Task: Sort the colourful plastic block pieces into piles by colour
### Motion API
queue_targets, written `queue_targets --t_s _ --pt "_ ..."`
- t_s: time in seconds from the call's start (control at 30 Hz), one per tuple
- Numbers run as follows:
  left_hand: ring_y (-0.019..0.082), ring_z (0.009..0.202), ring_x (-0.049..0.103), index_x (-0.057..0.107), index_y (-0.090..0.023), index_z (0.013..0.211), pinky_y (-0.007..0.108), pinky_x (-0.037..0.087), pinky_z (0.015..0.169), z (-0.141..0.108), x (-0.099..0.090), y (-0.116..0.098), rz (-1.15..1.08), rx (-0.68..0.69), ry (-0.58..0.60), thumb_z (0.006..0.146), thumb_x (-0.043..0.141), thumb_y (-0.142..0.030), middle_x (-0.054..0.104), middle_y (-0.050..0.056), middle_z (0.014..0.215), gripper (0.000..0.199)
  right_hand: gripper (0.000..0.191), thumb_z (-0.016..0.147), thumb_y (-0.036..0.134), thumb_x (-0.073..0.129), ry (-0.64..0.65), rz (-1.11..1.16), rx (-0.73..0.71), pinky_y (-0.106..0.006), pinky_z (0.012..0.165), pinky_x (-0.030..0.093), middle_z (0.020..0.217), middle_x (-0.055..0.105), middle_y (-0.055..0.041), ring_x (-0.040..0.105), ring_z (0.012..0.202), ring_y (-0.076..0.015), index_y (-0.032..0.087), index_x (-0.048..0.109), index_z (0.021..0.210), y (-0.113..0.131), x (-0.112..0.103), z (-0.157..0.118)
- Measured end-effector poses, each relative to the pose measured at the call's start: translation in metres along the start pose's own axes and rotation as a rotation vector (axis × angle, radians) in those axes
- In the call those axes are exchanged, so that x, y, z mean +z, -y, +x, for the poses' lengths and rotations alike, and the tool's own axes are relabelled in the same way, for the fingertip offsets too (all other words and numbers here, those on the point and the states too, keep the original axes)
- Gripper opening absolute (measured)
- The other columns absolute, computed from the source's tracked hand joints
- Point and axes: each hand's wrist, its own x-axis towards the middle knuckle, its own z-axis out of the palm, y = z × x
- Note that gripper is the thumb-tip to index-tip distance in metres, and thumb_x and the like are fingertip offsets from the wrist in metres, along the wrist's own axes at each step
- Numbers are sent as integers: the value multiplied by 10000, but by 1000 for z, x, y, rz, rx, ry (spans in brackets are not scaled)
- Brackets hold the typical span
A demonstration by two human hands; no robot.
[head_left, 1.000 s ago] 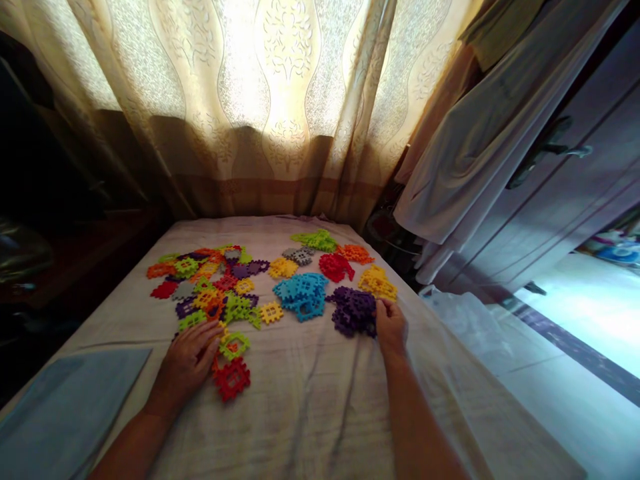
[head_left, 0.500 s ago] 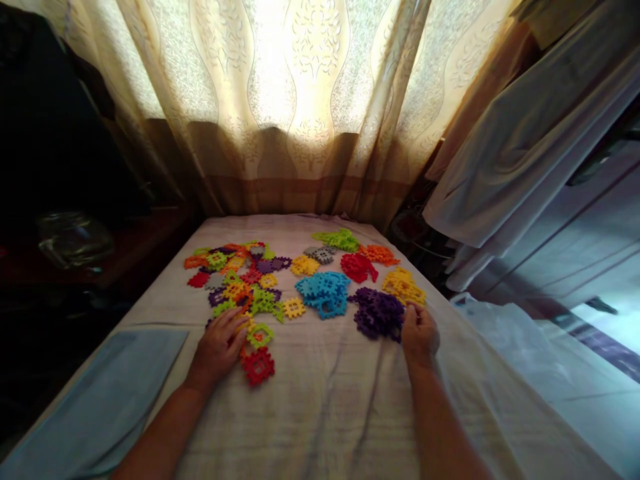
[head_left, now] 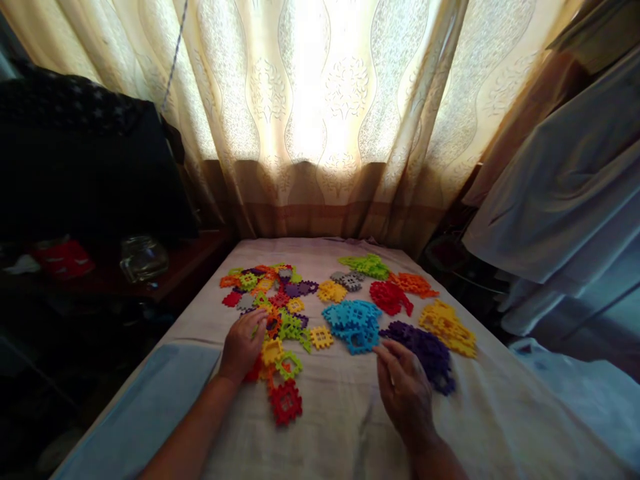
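Note:
My left hand [head_left: 244,343] rests with its fingers stretched out at the left edge of a mixed heap of interlocking toy tiles [head_left: 290,327]. A yellow tile [head_left: 273,351] and a red tile [head_left: 286,402] lie just to the right of that hand and nearer to me. My right hand [head_left: 406,393] hovers in front of the purple tile pile [head_left: 425,353], fingers extended leftward, fingertips close to the blue tile pile [head_left: 354,325]. I see no tile in it. A single yellow tile [head_left: 321,337] lies between the mixed heap and the blue pile.
Sorted piles of yellow tiles [head_left: 447,328], red tiles [head_left: 390,297], orange tiles [head_left: 414,285], green tiles [head_left: 367,265] and grey tiles [head_left: 349,280] lie at the back right. A pale blue cloth [head_left: 145,400] covers the left side. A glass jar [head_left: 144,259] stands beyond the left edge.
The view has turned, shifting everything right and down. My right hand has moved from the purple pile's right side to its front left. My left hand stays by the mixed heap.

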Motion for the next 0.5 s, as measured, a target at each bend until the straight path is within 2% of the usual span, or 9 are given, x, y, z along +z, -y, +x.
queue_targets --t_s 0.1,0.3,0.4,0.5 --pt "237 1144 606 649 -226 1128 430 471 1005 38 11 25 91 -113 40 899 457 -344 665 96 1216 321 225 910 217 507 63 94 -71 -367 799 555 1044 656 -82 639 939 -210 269 669 1057 14 11 -6" --pt "422 1277 458 618 -221 1206 714 331 964 98 20 81 260 -399 187 844 486 -487 534 200 1371 469 244 888 209 526 151 117 -109 -341 755 597 1014 677 -81 676 917 -212 272 647 1091 8 19 -16" --pt "438 1328 387 588 -251 1260 736 299 959 121 21 103 299 -463 259 837 456 -535 481 192 1425 526 273 879 218 533 173 117 -129 -324 741 609 1015 690 -78 694 911 -215 288 643 1119 -3 24 -22" --pt "442 1347 360 578 -273 1280 730 292 966 144 30 119 313 -475 316 828 438 -585 455 182 1452 567 289 881 245 537 190 123 -174 -293 701 618 996 709 -71 712 877 -212 311 653 1137 -15 32 -28"
